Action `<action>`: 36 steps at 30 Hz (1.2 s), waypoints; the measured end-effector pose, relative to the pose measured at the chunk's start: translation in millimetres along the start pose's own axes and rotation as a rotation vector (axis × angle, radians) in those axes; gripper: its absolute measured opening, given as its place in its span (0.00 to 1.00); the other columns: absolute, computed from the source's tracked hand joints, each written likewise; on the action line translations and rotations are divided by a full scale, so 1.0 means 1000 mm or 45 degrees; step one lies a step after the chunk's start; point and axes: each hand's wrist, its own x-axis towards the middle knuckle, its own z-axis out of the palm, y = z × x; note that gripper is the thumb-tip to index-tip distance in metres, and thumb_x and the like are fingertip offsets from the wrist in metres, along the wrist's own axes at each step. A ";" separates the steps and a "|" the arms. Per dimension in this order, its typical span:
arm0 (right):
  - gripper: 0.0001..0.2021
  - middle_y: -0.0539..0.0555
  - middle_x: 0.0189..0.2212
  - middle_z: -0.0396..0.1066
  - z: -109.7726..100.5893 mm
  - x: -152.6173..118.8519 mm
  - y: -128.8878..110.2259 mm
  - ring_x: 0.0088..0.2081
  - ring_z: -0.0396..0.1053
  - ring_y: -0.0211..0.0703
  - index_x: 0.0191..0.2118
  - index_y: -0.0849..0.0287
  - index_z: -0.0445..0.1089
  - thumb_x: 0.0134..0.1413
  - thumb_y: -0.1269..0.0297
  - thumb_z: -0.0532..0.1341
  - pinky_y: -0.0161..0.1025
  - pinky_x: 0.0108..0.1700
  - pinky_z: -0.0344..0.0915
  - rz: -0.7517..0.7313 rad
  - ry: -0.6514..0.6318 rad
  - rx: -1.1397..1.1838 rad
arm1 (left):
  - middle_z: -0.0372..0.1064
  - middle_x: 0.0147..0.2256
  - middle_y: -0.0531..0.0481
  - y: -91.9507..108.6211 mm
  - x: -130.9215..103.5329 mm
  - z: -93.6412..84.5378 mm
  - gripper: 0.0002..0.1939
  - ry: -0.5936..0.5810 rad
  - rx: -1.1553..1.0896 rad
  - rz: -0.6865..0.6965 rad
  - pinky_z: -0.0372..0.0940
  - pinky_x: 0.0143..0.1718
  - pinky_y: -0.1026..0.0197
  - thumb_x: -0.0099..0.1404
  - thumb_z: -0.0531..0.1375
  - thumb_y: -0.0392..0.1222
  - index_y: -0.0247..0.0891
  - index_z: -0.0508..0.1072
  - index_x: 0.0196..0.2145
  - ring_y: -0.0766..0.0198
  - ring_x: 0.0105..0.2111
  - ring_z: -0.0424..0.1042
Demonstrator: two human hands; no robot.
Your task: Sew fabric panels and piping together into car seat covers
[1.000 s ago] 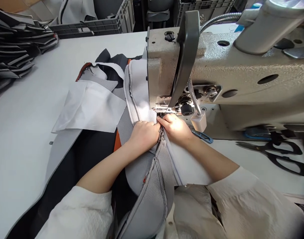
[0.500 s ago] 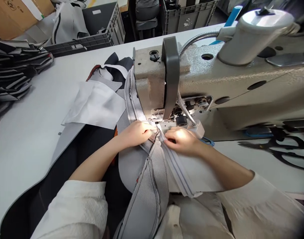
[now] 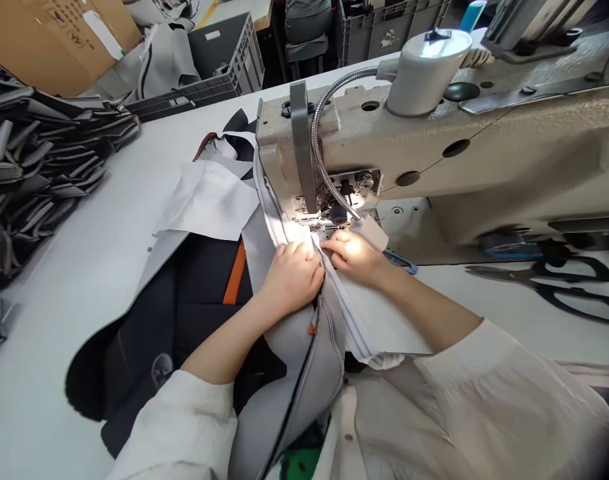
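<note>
My left hand (image 3: 295,275) is closed on the seam of the grey fabric (image 3: 304,380), just in front of the needle area of the sewing machine (image 3: 414,147). To its right, my right hand (image 3: 353,255) pinches the edge of the white striped fabric (image 3: 372,320) near the presser foot. The two fabrics meet between my hands, under the lamp's light. A black padded piece with an orange strip (image 3: 234,273) lies joined to the grey fabric on the left. The fingertips of both hands are partly hidden by cloth and glare.
Black-handled scissors (image 3: 549,280) lie on the table at the right. A stack of dark fabric pieces (image 3: 39,160) sits at the left edge. Behind the table are grey crates (image 3: 234,60) and a cardboard box (image 3: 59,40). Part of a seated person (image 3: 308,30) shows at the top.
My left hand has shifted down onto the seam, its back turned up. The black padded piece shows more, and the grey fabric has turned near my lap. The view has moved.
</note>
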 end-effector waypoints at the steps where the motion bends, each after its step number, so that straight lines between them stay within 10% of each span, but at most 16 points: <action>1: 0.16 0.54 0.32 0.69 0.001 -0.001 -0.002 0.36 0.64 0.42 0.42 0.61 0.72 0.51 0.73 0.51 0.38 0.42 0.59 -0.011 0.007 -0.003 | 0.66 0.36 0.43 0.003 -0.003 0.002 0.17 0.018 -0.004 -0.005 0.57 0.40 0.53 0.68 0.46 0.43 0.37 0.73 0.38 0.53 0.40 0.63; 22: 0.18 0.54 0.31 0.72 -0.019 0.016 -0.028 0.33 0.67 0.43 0.49 0.56 0.70 0.53 0.71 0.54 0.35 0.33 0.59 0.214 -0.332 -0.196 | 0.66 0.26 0.44 -0.021 0.020 0.022 0.19 0.226 -0.033 -0.018 0.58 0.34 0.56 0.65 0.47 0.38 0.36 0.73 0.24 0.57 0.31 0.65; 30: 0.18 0.53 0.33 0.73 -0.004 0.009 -0.017 0.33 0.68 0.42 0.52 0.56 0.68 0.58 0.68 0.50 0.36 0.34 0.60 0.246 -0.081 -0.136 | 0.68 0.25 0.45 -0.042 0.044 0.033 0.17 0.374 0.038 0.032 0.59 0.35 0.57 0.64 0.47 0.39 0.38 0.72 0.23 0.58 0.31 0.68; 36: 0.12 0.54 0.28 0.69 -0.013 0.000 -0.014 0.33 0.64 0.42 0.31 0.57 0.69 0.54 0.70 0.49 0.39 0.39 0.61 -0.286 0.027 0.050 | 0.65 0.25 0.45 -0.050 0.040 0.033 0.20 0.442 -0.154 0.012 0.61 0.39 0.57 0.66 0.45 0.40 0.39 0.70 0.21 0.58 0.32 0.66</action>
